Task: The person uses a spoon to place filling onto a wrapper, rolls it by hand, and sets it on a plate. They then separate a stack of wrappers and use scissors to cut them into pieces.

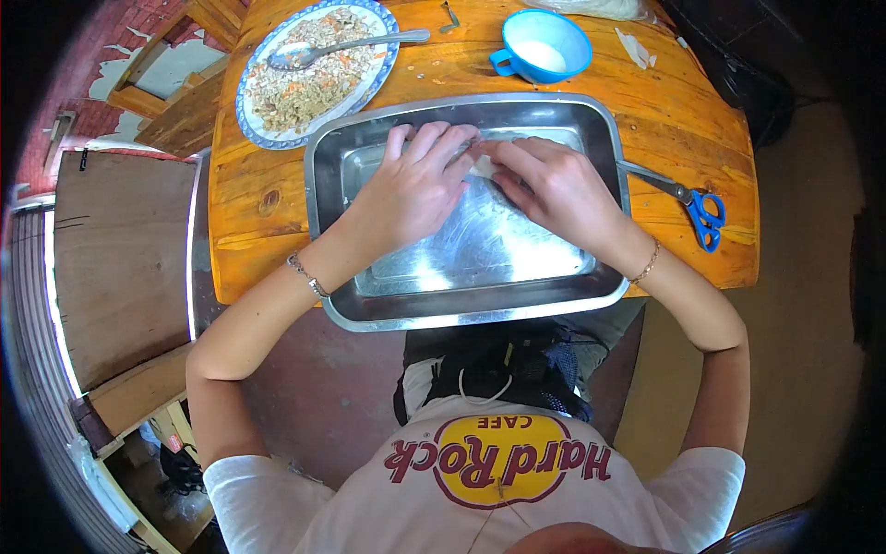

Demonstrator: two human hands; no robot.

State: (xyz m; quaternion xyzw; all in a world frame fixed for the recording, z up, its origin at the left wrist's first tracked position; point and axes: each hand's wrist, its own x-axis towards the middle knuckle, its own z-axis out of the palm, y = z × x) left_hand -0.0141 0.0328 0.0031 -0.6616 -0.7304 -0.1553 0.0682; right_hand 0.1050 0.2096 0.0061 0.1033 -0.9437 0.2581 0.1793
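Note:
My left hand (417, 189) and my right hand (561, 192) meet over the far half of a rectangular metal tray (471, 319). Between their fingertips is a small, thin white piece (483, 167), perhaps a wrapper; the fingers cover most of it. Both hands have their fingers bent and pinched together around it. Beyond the tray at left, an oval plate (242, 104) with a blue patterned rim bears a chopped mixture (300, 100) with orange bits. A metal spoon (360, 43) rests on that mixture.
A blue cup (566, 71) with something white inside stands behind the tray. Blue-handled scissors (706, 220) lie at the tray's right, near the edge of the wooden table (258, 217). A white scrap (635, 48) and a plastic bag (595, 7) lie at the back.

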